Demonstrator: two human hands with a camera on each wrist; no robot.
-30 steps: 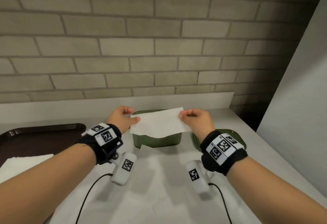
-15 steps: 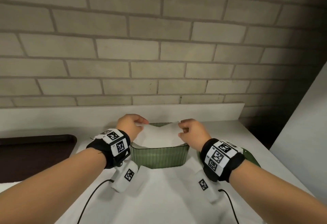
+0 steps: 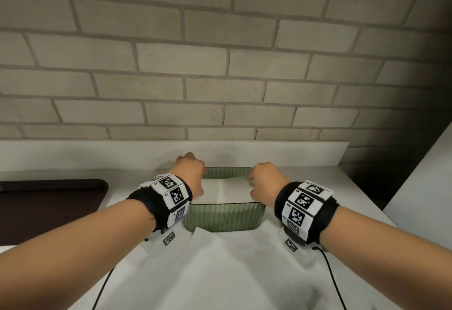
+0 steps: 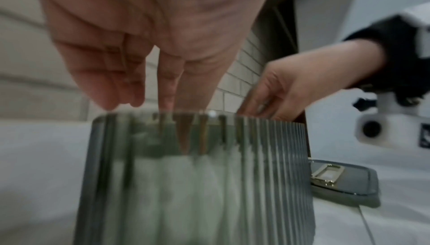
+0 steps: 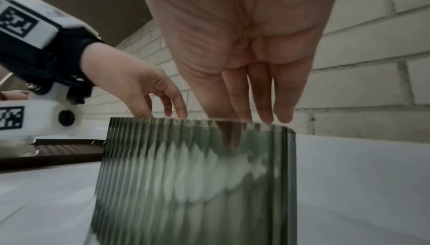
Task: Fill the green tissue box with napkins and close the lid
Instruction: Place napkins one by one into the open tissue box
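Note:
The green ribbed tissue box (image 3: 223, 218) stands open on the white table, close to the back ledge. A white napkin (image 3: 227, 191) lies flat across its top, just inside the rim. My left hand (image 3: 193, 175) holds the napkin's left end and my right hand (image 3: 264, 182) its right end. In the left wrist view, my left hand (image 4: 172, 105) points down, thumb and forefinger dipping into the box (image 4: 197, 184). My right hand (image 5: 244, 116) does the same at the other end of the box (image 5: 197, 184). The green lid (image 4: 344, 177) lies flat on the table, right of the box.
A dark brown tray (image 3: 49, 207) sits at the left of the table. Creased white paper (image 3: 220, 273) covers the table in front of the box. A brick wall rises behind the ledge, and a white panel (image 3: 420, 187) stands at the right.
Both hands have lowered the napkin from above the box down into its open top. My head has moved closer and the view has tilted.

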